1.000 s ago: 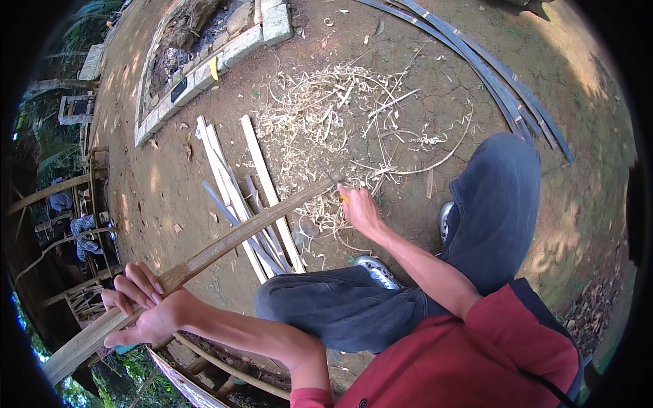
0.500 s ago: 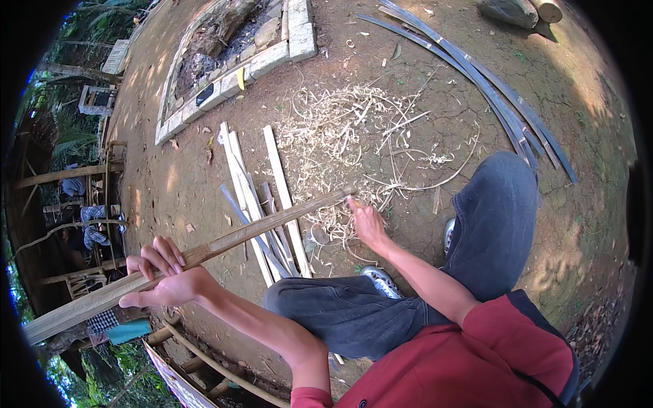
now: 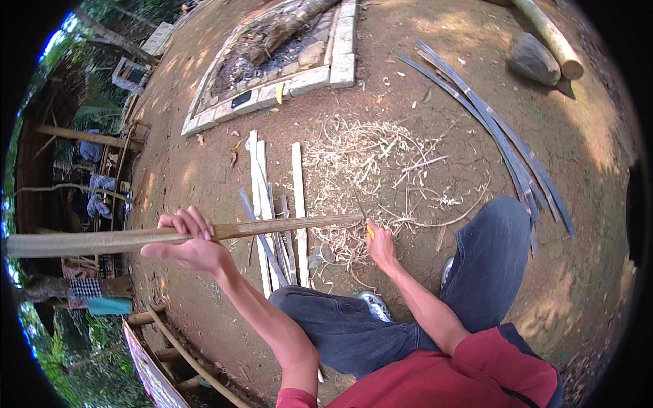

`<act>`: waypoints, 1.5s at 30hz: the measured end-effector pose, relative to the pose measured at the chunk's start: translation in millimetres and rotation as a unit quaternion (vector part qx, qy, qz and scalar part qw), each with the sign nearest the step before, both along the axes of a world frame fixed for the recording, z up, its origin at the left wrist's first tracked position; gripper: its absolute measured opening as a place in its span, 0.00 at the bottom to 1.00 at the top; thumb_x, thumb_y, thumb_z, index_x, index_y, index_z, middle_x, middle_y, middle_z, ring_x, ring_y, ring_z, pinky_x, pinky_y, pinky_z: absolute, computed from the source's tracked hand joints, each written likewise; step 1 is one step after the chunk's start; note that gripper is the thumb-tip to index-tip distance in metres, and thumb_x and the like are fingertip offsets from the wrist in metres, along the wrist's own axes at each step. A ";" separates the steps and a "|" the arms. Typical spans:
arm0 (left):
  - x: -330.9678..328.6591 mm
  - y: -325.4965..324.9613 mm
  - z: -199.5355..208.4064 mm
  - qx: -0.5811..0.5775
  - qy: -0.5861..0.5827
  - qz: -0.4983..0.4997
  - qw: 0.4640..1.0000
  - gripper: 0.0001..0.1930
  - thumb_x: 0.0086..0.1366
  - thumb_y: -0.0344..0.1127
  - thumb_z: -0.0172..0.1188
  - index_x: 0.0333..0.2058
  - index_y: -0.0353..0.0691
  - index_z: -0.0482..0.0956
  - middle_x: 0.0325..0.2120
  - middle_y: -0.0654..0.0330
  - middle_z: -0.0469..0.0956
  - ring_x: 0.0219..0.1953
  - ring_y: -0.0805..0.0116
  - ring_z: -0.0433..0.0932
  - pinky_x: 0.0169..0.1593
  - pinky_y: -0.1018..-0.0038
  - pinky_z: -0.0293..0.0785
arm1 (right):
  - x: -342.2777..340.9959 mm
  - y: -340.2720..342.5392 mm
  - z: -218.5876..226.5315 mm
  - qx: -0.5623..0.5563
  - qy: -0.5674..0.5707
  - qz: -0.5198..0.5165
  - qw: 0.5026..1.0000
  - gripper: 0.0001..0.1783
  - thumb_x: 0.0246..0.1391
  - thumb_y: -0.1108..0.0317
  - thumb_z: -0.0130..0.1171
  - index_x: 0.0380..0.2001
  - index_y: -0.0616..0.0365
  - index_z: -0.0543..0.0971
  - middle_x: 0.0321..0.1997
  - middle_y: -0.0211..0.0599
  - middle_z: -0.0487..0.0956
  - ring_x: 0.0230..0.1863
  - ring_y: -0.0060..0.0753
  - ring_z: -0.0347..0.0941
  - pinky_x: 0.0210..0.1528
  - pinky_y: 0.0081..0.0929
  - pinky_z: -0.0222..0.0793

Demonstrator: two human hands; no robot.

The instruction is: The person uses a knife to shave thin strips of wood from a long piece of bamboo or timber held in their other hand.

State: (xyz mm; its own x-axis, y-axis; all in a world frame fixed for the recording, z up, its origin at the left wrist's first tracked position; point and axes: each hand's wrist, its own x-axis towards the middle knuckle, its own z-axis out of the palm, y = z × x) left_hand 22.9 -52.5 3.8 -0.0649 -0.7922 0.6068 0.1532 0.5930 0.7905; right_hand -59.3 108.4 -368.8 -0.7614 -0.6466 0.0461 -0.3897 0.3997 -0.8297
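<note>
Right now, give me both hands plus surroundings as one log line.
left hand: gripping wooden strip | right hand: holding yellow-handled knife at strip's end, contact unclear | ground: curled shavings, pale slats

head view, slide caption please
Left hand holds a stick, right hand a knife by its end, shavings on the ground.

long straight tan-brown wooden pole (image 3: 292, 225); thin-bladed knife with yellow handle (image 3: 370, 232); curly cream wood shavings (image 3: 364, 153); brown earth ground (image 3: 204, 265); flat straight cream slat (image 3: 299, 197); long curved blue-grey strips (image 3: 500, 129); plain red short-sleeved shirt (image 3: 500, 360); dark blue-grey trousers (image 3: 493, 258); black-and-white checked cloth (image 3: 84, 288); plain turquoise cloth (image 3: 109, 307)
</note>
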 end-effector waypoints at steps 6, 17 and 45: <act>3.0 -33.5 -1.0 0.033 -0.003 -0.035 0.999 0.40 0.61 0.77 0.23 0.25 0.42 0.63 0.12 0.71 0.51 0.12 0.79 0.50 0.14 0.81 0.51 | -40.1 5.0 118.8 -0.123 -0.101 -0.047 0.986 0.31 0.52 0.77 0.60 0.59 0.74 0.66 0.34 0.54 0.83 0.28 0.34 0.82 0.29 0.28 0.79; -2.2 -85.8 51.2 0.060 -0.053 -0.241 0.967 0.50 0.64 0.74 0.22 0.53 0.27 0.69 0.10 0.73 0.47 0.14 0.80 0.49 0.19 0.81 0.52 | -110.5 124.6 291.5 -0.205 -0.095 -0.063 0.972 0.22 0.58 0.76 0.59 0.56 0.64 0.71 0.29 0.31 0.80 0.19 0.08 0.67 0.17 0.11 0.58; -38.0 -112.2 17.2 0.054 -0.149 -0.282 0.946 0.49 0.63 0.74 0.22 0.44 0.33 0.81 0.11 0.67 0.66 0.15 0.76 0.69 0.25 0.75 0.74 | -132.4 85.0 364.0 -0.144 0.058 0.179 0.972 0.19 0.61 0.70 0.57 0.53 0.61 0.69 0.32 0.33 0.80 0.24 0.12 0.68 0.25 0.15 0.61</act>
